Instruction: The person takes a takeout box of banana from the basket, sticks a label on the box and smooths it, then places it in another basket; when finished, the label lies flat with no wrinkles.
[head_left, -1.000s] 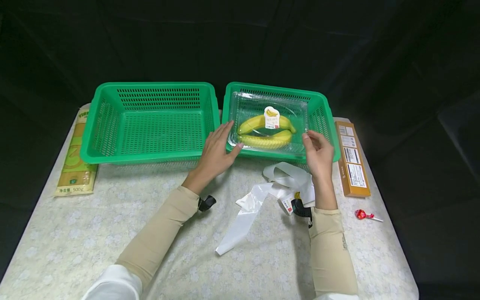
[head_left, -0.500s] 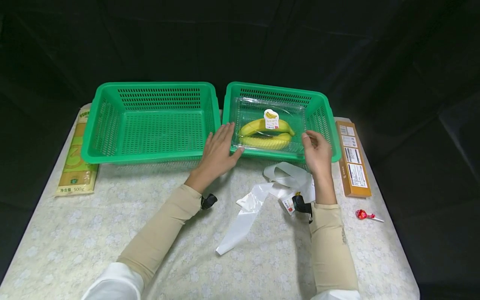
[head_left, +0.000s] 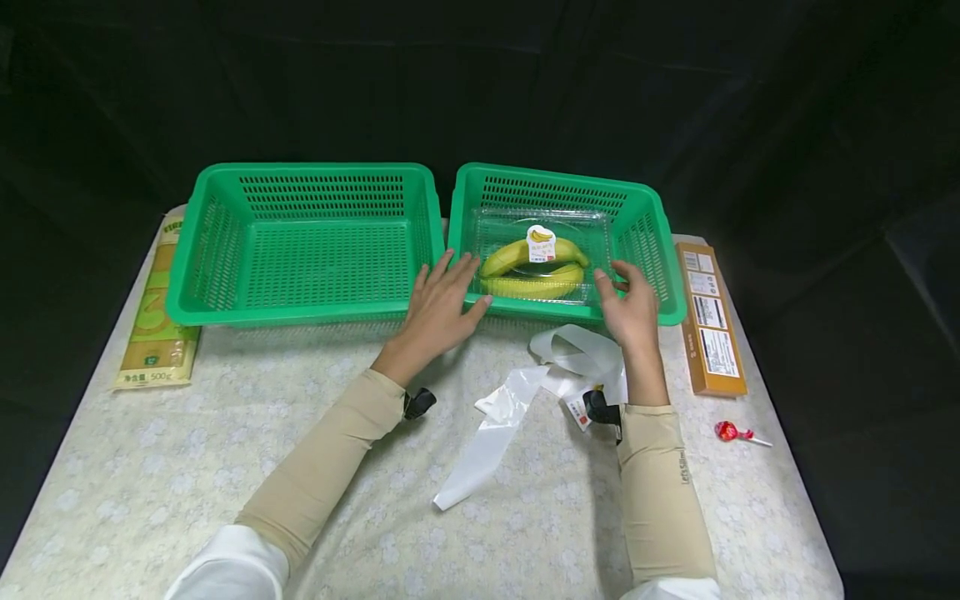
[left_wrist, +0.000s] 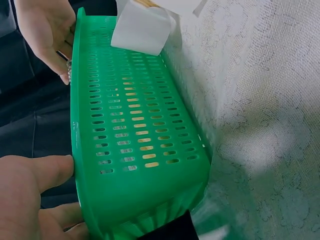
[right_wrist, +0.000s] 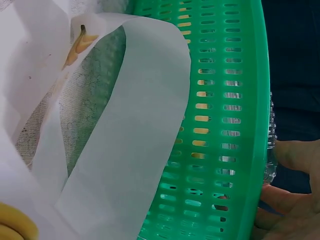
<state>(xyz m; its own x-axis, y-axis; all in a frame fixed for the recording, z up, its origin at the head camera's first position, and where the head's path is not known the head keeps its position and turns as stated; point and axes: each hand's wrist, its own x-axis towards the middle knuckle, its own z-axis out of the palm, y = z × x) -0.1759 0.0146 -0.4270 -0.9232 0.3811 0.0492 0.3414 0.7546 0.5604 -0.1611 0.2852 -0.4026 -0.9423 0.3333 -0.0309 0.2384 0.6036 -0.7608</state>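
Note:
Two yellow bananas [head_left: 534, 288] lie inside a clear plastic clamshell container [head_left: 592, 218] with a banana-print sticker [head_left: 541, 244] on its lid. The container sits tilted in the right green basket [head_left: 645, 200], its edge showing above the rim in the right wrist view. My left hand [head_left: 437, 312] rests at the basket's left front corner, fingers spread and fairly straight, beside the container's left end. With thumb and fingers, my right hand [head_left: 630, 308] pinches the container's right front corner. Fingertips of both hands are partly hidden.
A second green basket [head_left: 322, 317] stands on the left. A yellow-green noodle pack [head_left: 153, 350] lies beyond it. A white strip of label backing [head_left: 480, 454] curls in front of the right basket. An orange box [head_left: 711, 325] and red lollipop [head_left: 726, 431] lie at right.
The container has sunk lower into the right basket and toward me. My right hand has shifted slightly left with its corner; the left hand has slid slightly right.

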